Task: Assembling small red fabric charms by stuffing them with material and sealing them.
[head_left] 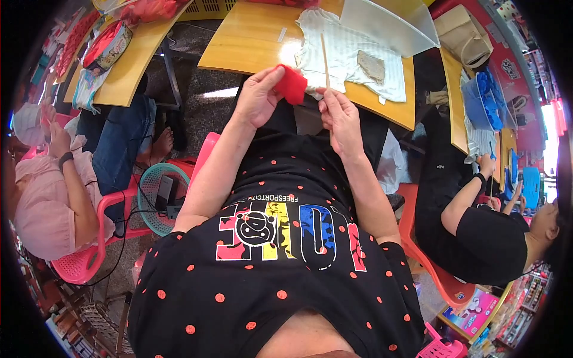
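A small piece of red fabric (pixel 292 86) is pinched between the thumb and fingers of my left hand (pixel 256 100), just off the table's near edge. My right hand (pixel 342 119) grips the lower end of a thin wooden stick (pixel 325 55), which points away from me over the table. Under the stick lies a white striped garment (pixel 343 48), spread flat. A greyish-brown flat piece (pixel 371 67), its material unclear, rests on the garment's right part. The two hands are apart, and the fabric does not touch the stick.
Behind the garment, a translucent plastic bin (pixel 391 24) stands on the yellow wooden table (pixel 239 45). People sit on both sides: one in pink (pixel 54 203) at left, one in black (pixel 486 244) at right. A turquoise basket (pixel 156 206) is by my left side.
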Motion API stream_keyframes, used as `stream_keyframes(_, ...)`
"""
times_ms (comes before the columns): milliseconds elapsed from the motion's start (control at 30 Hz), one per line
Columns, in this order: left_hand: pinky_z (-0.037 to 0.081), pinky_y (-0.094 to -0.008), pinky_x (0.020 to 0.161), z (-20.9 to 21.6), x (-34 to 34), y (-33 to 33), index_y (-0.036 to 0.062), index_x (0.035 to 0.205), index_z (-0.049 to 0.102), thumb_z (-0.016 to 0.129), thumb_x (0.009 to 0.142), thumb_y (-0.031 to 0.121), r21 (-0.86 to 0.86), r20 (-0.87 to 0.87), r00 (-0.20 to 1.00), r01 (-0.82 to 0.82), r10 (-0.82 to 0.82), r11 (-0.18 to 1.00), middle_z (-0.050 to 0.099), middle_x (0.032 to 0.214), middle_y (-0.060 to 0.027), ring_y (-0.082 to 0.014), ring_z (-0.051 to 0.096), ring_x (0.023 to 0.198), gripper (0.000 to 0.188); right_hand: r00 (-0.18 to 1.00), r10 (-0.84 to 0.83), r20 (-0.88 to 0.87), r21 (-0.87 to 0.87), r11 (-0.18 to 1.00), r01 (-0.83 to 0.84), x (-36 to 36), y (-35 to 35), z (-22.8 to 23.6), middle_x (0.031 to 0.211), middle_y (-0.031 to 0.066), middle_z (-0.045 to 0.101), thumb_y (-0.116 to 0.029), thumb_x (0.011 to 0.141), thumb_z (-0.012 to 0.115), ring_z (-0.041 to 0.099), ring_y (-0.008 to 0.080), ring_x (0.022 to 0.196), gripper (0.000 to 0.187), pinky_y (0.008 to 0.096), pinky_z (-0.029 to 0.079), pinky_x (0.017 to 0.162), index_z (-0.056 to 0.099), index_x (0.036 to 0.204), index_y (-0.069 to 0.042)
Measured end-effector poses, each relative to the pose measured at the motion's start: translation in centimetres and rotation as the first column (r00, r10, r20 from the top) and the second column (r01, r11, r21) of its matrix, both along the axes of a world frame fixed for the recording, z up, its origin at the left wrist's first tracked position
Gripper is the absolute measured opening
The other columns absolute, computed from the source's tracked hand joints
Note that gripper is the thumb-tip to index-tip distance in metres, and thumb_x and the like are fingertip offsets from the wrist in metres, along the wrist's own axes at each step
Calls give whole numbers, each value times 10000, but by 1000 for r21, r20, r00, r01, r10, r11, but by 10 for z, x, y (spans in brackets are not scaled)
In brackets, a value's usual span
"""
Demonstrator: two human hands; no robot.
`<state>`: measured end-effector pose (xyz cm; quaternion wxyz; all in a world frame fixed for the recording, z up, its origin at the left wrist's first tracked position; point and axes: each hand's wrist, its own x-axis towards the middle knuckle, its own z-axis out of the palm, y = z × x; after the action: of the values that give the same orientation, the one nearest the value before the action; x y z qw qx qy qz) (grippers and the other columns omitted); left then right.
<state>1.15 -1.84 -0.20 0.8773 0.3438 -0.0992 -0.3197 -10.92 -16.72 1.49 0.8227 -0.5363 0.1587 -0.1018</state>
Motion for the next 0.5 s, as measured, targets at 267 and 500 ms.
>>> stream_keyframes(267,510,-344,859,-7,24,15,44,1077,595,563,921,221,-133,-202,975,-116,88,984,655,1053,-111,-192,640,957,238,997,-14,74,-749,659,65,-15,-9,17,719,-26,543,-124,919,561,466,48,613,240,185,369,544,639,1097,16)
stream_keyframes(500,515,-341,852,-7,27,17,25,1076,590,564,921,218,-147,-196,977,-115,85,982,656,1046,-116,-193,642,948,249,998,22,64,-830,556,41,-15,-11,13,757,109,635,-122,880,602,565,134,619,212,247,446,581,644,1032,20)
